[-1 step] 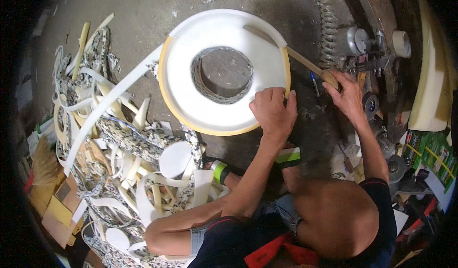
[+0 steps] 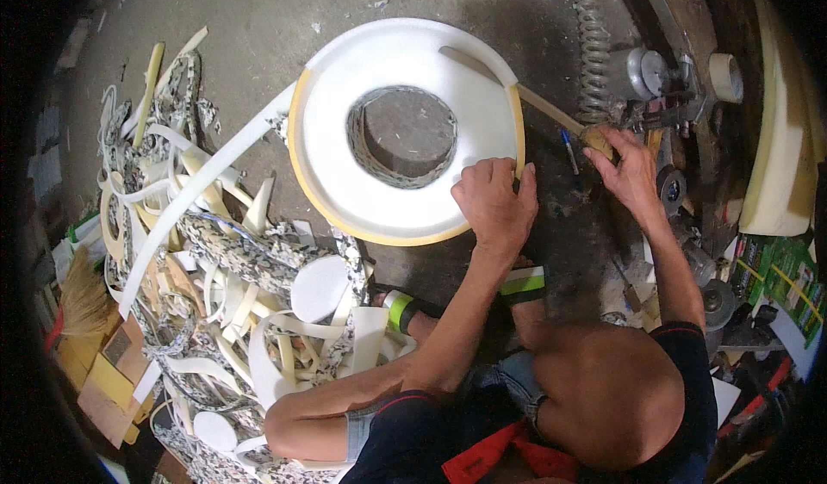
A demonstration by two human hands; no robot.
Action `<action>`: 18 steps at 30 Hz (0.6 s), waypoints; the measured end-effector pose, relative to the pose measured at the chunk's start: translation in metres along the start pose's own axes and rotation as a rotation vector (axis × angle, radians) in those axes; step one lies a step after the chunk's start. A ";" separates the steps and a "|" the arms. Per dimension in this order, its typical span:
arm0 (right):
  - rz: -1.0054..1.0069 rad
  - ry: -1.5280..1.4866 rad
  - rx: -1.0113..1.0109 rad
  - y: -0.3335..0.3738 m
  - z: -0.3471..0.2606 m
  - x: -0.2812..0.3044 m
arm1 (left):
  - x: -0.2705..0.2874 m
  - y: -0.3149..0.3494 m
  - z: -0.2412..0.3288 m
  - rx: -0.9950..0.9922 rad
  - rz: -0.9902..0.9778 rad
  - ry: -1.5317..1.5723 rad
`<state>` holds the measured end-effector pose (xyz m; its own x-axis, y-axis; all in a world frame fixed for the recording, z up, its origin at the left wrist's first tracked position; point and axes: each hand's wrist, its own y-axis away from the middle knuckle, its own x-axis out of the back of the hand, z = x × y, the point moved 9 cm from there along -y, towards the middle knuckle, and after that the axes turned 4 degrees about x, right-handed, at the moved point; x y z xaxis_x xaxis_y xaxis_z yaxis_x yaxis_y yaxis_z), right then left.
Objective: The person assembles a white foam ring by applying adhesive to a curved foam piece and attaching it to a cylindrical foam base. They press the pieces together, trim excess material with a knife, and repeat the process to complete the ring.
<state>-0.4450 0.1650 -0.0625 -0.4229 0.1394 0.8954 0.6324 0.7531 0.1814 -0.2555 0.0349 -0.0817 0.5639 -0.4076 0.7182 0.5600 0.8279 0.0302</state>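
Observation:
A thick white foam ring (image 2: 405, 53) with a round hole sits in front of me. A yellow band (image 2: 297, 165) runs along much of its rim, while the far arc is white. My left hand (image 2: 497, 195) grips the ring's near right edge, fingers curled on top and thumb at the rim. In my right hand (image 2: 627, 170), closed, is the wooden handle of a long-bladed knife (image 2: 551, 109). Its blade crosses the ring's right rim where yellow meets white; part of it is hidden there, and the tip shows over the top face. A white foam strip (image 2: 207, 174) trails from the ring's left side.
A heap of foam offcuts (image 2: 250, 312) spreads at the left, beside a straw broom (image 2: 82, 299). Along the right are a coiled hose (image 2: 590, 45), a blue pen (image 2: 568, 150), a tape roll (image 2: 725, 77) and a curved cream foam piece (image 2: 780, 131). My knees and sandalled feet are close below.

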 end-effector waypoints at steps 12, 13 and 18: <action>0.015 0.145 0.191 -0.080 -0.011 0.006 | 0.015 0.007 -0.006 0.014 0.062 -0.017; 0.039 0.135 0.223 -0.079 -0.013 0.010 | 0.016 0.008 -0.007 0.024 0.060 -0.018; 0.080 0.123 0.327 -0.094 -0.022 0.008 | 0.017 0.011 -0.005 0.007 0.063 -0.001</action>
<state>-0.4938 0.0811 -0.0640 -0.2860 0.1429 0.9475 0.4110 0.9116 -0.0134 -0.2371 0.0355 -0.0725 0.5973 -0.3547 0.7193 0.5192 0.8546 -0.0096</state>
